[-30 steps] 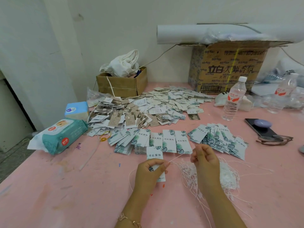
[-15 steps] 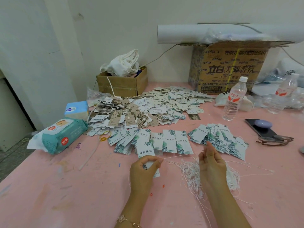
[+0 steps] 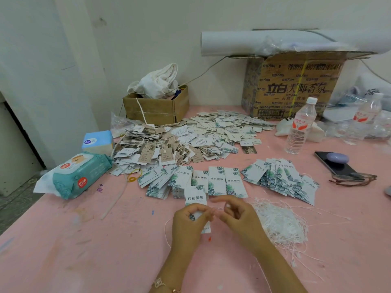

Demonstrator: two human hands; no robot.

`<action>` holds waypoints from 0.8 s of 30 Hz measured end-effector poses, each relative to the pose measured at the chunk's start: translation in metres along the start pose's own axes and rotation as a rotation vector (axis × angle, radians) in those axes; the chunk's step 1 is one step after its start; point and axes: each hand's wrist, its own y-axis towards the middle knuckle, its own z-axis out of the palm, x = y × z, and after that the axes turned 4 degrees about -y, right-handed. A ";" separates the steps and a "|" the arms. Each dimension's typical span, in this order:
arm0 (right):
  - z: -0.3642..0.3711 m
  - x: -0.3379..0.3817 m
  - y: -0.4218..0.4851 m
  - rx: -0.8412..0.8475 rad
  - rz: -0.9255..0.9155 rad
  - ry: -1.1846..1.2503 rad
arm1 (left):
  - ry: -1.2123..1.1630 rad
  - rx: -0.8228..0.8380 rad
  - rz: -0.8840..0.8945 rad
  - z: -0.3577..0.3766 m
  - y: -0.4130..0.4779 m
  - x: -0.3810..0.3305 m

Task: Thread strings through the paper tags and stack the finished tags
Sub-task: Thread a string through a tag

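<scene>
As hands meet low over the table (image 3: pixel 84 250): one tag (image 3: pixel 195 197) is mid-threading, with unstrung tags in a row (image 3: pixel 215 180) just beyond it.
Left hand (image 3: pixel 190 223): fingers and thumb curl round the tag and pinch its lower half.
Right hand (image 3: pixel 239 216): fingers are curled with the forefinger lifted, and it appears to pinch a thin white string (image 3: pixel 219 207) right at the left fingertips.
Tag: it is held just above the table, its long axis running away from the person, printed end farthest. The hole is not visible.
Key relation: the tag lies immediately left of the right hand, so the string must travel leftward across the tag's short width.
String pile (image 3: pixel 281 220): it sits beside the right wrist, making the right hand nearer for a refill.
Stack (image 3: pixel 281 178): the fanned tags beyond the pile are probably the finished ones.
</scene>
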 end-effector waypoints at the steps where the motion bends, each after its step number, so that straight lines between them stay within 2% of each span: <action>1: 0.003 0.001 -0.001 0.019 -0.022 -0.033 | -0.006 0.003 0.007 0.000 0.000 0.001; 8: 0.004 -0.002 0.001 -0.127 -0.038 -0.116 | -0.071 0.049 -0.021 0.000 0.000 0.000; 11: 0.004 -0.003 0.001 -0.145 -0.061 -0.070 | -0.067 0.060 -0.032 0.000 -0.001 0.000; 15: 0.004 -0.005 0.002 -0.149 -0.070 -0.124 | -0.151 0.097 -0.088 0.001 -0.002 -0.002; 20: 0.002 -0.009 0.003 -0.311 -0.093 -0.212 | -0.126 0.303 -0.063 0.003 -0.008 0.000; 24: 0.004 -0.012 0.001 -0.289 -0.058 -0.152 | -0.091 0.420 -0.019 0.003 -0.010 0.000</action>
